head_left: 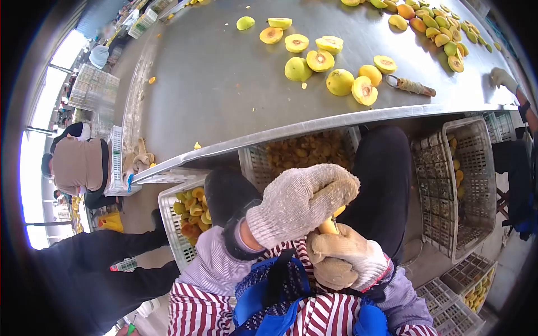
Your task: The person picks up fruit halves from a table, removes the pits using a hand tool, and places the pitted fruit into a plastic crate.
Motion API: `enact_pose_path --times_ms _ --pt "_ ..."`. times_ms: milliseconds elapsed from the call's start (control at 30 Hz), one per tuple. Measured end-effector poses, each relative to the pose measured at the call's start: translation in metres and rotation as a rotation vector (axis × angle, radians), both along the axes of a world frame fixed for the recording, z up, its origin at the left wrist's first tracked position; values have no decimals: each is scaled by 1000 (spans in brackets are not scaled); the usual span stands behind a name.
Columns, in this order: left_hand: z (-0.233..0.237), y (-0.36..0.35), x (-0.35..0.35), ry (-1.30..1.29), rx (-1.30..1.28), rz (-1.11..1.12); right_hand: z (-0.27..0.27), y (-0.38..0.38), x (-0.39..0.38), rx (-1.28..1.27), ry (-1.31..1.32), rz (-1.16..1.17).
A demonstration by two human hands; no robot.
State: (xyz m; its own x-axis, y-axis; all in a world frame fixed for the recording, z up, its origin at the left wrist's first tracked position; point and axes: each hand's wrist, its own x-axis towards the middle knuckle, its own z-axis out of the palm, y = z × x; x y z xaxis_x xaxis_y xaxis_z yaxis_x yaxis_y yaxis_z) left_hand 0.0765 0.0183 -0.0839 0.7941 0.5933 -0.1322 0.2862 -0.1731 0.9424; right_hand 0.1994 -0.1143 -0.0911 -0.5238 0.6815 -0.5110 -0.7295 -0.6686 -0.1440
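Both my hands wear knitted work gloves and meet above my lap. My left hand (305,203) is curled, its fingers pressed round a yellow fruit half (339,211) of which only a thin edge shows. Just below it, my right hand (346,259) is closed in a fist around a tan, rod-like handle (329,226) that points up towards the left palm. The working end of that handle is hidden by the left glove. On the metal table (213,89) ahead lies a ring-ended pitting tool (412,85) with a wrapped grip, beside several cut yellow fruits (339,82).
A big heap of fruit halves (434,28) covers the table's far right. Crates stand under its edge: one with fruit halves (163,203) left, one with brownish pieces (314,152) between my knees, a tall one (453,224) right. A co-worker's gloved hand (503,79) rests at the right.
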Motion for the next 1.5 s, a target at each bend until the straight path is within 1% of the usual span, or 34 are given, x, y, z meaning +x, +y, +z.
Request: enact_pose_path --times_ms 67,100,133,167,200,233,267,300,333,367,400,433,467,533,567,600,667,700,767,800,833,867,900,933,967,1000,1067,1100,1167,1233,1367,1433,1500 --pt "7 5 -6 -163 29 -101 4 3 -6 18 -52 29" --pt "3 7 -8 -160 33 -102 6 4 -8 30 -103 64" --pt "-8 8 -11 -286 120 -128 4 3 -8 34 -102 60" --pt "-13 8 -14 -414 201 -157 1 1 -8 45 1 44" --pt "-14 4 -15 -416 201 -155 -1 0 -7 56 100 36" --pt "-14 -1 -16 -435 -51 -95 4 2 -5 48 156 32" --pt "-14 -4 -16 -448 -306 -39 5 3 -5 48 151 32" --pt "-17 0 -18 -441 -361 -73 6 4 -6 48 55 54" --pt "-17 -1 -17 -448 -357 -73 7 6 -6 51 -41 78" --pt "-16 -2 -17 -440 -376 -29 10 11 -4 57 -46 80" --pt "-15 -2 -18 -430 -395 16 14 16 -3 76 -236 155" --pt "-14 2 -22 -413 -318 -41 16 20 -4 96 -425 229" --pt "-13 1 -23 -414 -311 -40 17 20 -8 102 -426 230" --pt "-12 -9 -27 -419 -384 66 15 15 -20 227 -786 123" --pt "-11 -13 -26 -415 -405 143 7 13 -22 286 -911 118" --pt "-12 -14 -28 -417 -404 147 8 13 -18 288 -912 122" --pt "-17 -14 -29 -427 -478 133 12 13 -8 116 -432 253" --pt "-21 -16 -30 -478 -452 113 13 13 -6 117 -436 256" --pt "-20 -17 -31 -467 -462 115 15 12 -6 102 -332 271" --pt "-20 -17 -32 -449 -475 115 16 12 -9 107 -333 273" --pt "-15 -16 -32 -431 -416 130 17 12 -13 125 -502 257" --pt "-13 -18 -32 -431 -415 131 18 11 -18 142 -670 240" --pt "-11 -19 -31 -456 -429 175 17 11 -22 146 -670 240" --pt "-9 -21 -31 -482 -443 220 15 10 -26 207 -801 224" --pt "-10 -22 -32 -483 -437 219 15 10 -28 268 -933 204" --pt "-13 -26 -33 -523 -480 235 17 10 -27 270 -933 203" --pt "-15 -31 -34 -569 -522 251 22 11 -21 96 -601 230" --pt "-16 -34 -34 -544 -483 255 22 9 -18 94 -602 230" --pt "-18 -36 -34 -519 -445 262 22 7 -14 79 -346 270" --pt "-18 -39 -35 -584 -495 263 22 4 -18 68 -318 257" --pt "-16 -43 -34 -585 -510 281 20 -1 -20 63 -259 215" --pt "-16 -44 -34 -707 -615 237 19 -4 -20 76 -257 204" --pt "-13 -47 -33 -707 -656 251 19 -6 -20 84 -255 196"
